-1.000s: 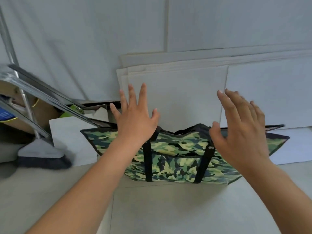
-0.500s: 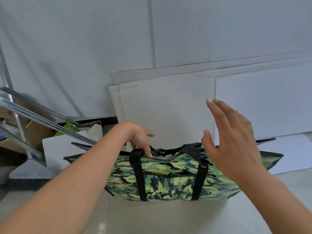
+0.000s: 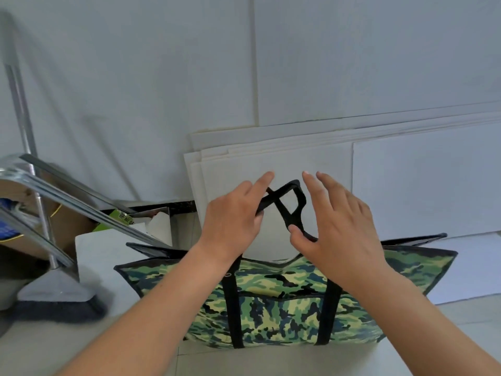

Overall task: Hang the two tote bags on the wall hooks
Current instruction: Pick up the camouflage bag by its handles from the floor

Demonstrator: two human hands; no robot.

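One strap point(image 3: 284, 202) is pinched in the left hand point(image 3: 233, 221)'s grip; right hand point(image 3: 333, 229) spread apart. Missing the second strap could tip the camouflage tote bag point(image 3: 284, 302).

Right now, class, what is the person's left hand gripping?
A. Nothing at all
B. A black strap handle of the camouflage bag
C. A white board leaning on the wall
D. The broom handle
B: the left hand is closed around the black strap handle, lifted above the camouflage bag, while the right hand is spread open beside the strap.
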